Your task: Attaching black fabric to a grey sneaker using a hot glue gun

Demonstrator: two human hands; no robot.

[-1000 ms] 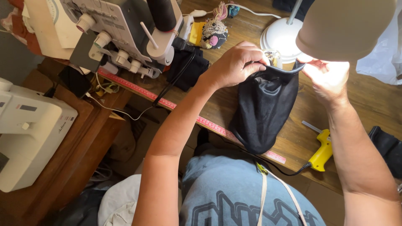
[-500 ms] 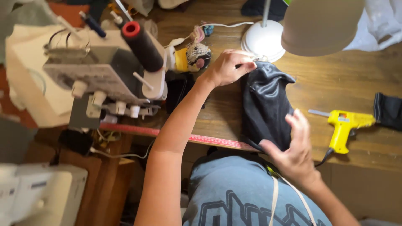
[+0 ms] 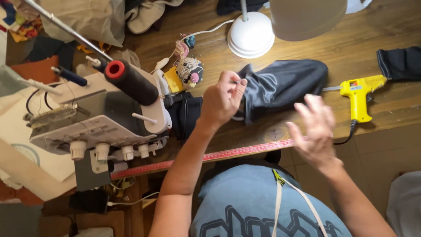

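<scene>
Fingers of the left hand (image 3: 221, 102) pinch the near edge of a dark grey fabric piece (image 3: 283, 83) lying on the wooden worktop (image 3: 351, 48). Right hand (image 3: 316, 128), blurred, hovers spread and empty just beside that grip, above the red tape measure (image 3: 228, 154) at the worktop's edge.

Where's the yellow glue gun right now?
In the head view, the yellow glue gun lies on the wooden table at the right, between the dark fabric piece and another dark cloth, beyond the right hand.
</scene>
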